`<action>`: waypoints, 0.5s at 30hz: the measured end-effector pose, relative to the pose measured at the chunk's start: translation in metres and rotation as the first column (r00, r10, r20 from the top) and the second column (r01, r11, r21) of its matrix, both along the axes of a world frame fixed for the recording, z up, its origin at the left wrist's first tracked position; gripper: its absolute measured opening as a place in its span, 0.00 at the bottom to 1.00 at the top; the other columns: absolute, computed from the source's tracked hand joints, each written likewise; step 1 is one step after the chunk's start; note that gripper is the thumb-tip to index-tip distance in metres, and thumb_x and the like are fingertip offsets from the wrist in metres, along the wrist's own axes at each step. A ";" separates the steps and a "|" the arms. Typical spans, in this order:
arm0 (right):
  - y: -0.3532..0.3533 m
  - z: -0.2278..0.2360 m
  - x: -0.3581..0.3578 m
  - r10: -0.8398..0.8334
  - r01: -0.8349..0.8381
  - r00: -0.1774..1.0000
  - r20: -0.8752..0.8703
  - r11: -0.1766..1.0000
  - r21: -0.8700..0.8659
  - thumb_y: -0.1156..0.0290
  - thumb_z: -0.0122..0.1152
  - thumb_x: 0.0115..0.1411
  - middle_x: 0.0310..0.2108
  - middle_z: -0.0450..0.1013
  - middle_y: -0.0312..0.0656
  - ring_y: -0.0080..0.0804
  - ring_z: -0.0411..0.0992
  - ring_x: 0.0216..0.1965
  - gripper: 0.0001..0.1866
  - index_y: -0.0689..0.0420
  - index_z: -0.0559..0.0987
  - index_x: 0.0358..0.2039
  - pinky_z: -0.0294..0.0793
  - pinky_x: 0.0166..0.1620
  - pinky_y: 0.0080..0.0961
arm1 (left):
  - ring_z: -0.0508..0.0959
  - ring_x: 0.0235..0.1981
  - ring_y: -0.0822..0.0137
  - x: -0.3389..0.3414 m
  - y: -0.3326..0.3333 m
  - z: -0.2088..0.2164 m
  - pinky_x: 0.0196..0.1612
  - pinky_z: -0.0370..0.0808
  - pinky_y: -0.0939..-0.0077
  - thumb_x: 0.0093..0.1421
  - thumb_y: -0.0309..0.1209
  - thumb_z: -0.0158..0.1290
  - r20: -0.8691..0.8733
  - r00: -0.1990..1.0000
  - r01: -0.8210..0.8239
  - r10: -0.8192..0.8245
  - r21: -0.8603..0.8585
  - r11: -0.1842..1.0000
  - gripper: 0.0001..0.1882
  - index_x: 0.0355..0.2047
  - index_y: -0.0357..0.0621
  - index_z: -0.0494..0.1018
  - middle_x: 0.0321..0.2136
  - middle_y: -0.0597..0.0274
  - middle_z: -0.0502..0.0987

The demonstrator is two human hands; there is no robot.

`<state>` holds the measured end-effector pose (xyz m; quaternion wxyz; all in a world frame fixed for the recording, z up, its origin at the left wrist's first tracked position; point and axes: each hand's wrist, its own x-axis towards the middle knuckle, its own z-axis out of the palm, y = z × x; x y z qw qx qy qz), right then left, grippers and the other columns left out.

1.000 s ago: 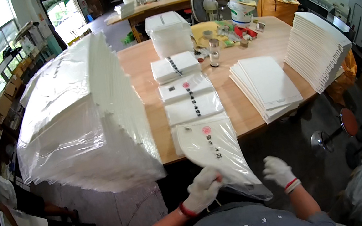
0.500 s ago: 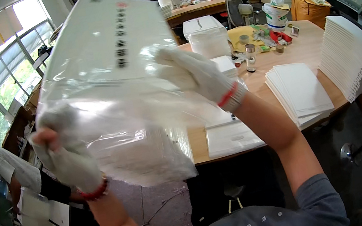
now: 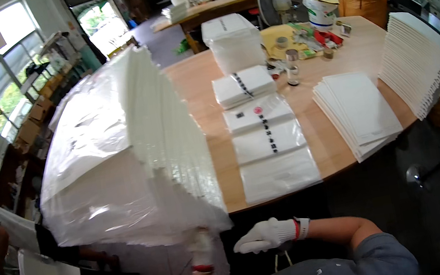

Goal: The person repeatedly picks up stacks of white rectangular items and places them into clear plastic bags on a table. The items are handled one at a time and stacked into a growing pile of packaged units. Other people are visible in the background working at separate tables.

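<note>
White and glossy on the left, looking well advanced on that side: showing a large bagged stack [image 3: 101, 199] towering at the left end of the table [image 3: 355, 54], shining under creased film and jutting at the near corner past the table's front edge. Counting among the covered pieces, too, a smaller bagged pile [image 3: 238, 55] standing toward the far side. Seeing, nearer the body, a row of bagged packets [image 3: 267, 132] lying flat and overlapping down the middle, ending close to the front edge. Finding less progress on the right — judging only by the present layout — with loose sheets [image 3: 357, 113] fanning out there, apparently lacking any film, and a tall staggered stack [image 3: 416, 66] leaning by the table's right side, seemingly uncovered as well. Not being able to count the remainder from here.

Holding the left hand [image 3: 201, 248] low, right by the large stack's near bottom corner, and blurring badly at the fingers; not being able to tell whether pinching the film, merely touching it or hanging just beside it, nor how wide the grip. Holding the right hand [image 3: 264, 236] in front of the body, just beside the left and apart from it, pointing leftward. Carrying nothing visible in that grip — bunching the fingers together, yet not being able to tell the gap to the thumb.
</note>
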<state>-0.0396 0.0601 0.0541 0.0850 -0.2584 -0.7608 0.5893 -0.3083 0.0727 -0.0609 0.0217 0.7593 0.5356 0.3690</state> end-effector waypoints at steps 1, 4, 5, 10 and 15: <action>-0.011 -0.004 0.016 -0.098 0.138 0.979 0.181 0.965 -0.222 0.47 0.41 0.63 0.28 0.75 0.39 0.24 0.73 0.25 0.25 0.48 0.72 0.52 0.74 0.30 0.21 | 0.76 0.35 0.58 0.055 0.002 0.004 0.38 0.72 0.68 0.57 0.28 0.48 0.286 0.953 0.198 -0.098 -0.345 0.917 0.07 0.35 0.43 0.73 0.32 0.55 0.75; -0.039 -0.063 0.051 -0.388 0.409 0.911 0.139 0.804 -0.431 0.54 0.44 0.64 0.25 0.74 0.38 0.21 0.71 0.22 0.22 0.54 0.73 0.50 0.73 0.29 0.17 | 0.74 0.35 0.51 0.160 0.040 -0.021 0.40 0.71 0.65 0.54 0.30 0.52 0.268 0.933 0.339 -0.241 -0.430 0.837 0.07 0.32 0.40 0.73 0.29 0.50 0.74; -0.045 -0.071 0.060 -0.460 0.465 0.880 0.115 0.786 -0.407 0.55 0.44 0.65 0.25 0.74 0.39 0.21 0.72 0.23 0.21 0.56 0.73 0.50 0.74 0.30 0.18 | 0.73 0.36 0.51 0.189 0.056 -0.016 0.42 0.71 0.64 0.53 0.30 0.53 0.264 0.924 0.350 -0.276 -0.299 0.888 0.07 0.31 0.40 0.73 0.29 0.51 0.74; -0.058 -0.082 0.101 -0.621 0.661 0.749 0.231 0.677 -0.324 0.56 0.47 0.64 0.27 0.74 0.39 0.21 0.72 0.24 0.20 0.55 0.73 0.50 0.74 0.31 0.18 | 0.73 0.37 0.53 0.256 0.118 -0.040 0.42 0.71 0.63 0.53 0.34 0.54 -0.139 0.960 0.194 -0.244 -0.300 0.934 0.10 0.30 0.40 0.73 0.29 0.54 0.75; -0.019 -0.100 0.126 -0.774 0.748 0.601 0.199 0.457 -0.481 0.57 0.51 0.62 0.28 0.73 0.36 0.21 0.72 0.26 0.19 0.57 0.74 0.46 0.74 0.31 0.19 | 0.75 0.23 0.60 0.254 0.164 -0.048 0.29 0.71 0.64 0.58 0.35 0.46 0.196 0.915 0.399 -0.352 -0.568 0.720 0.12 0.28 0.39 0.70 0.22 0.52 0.74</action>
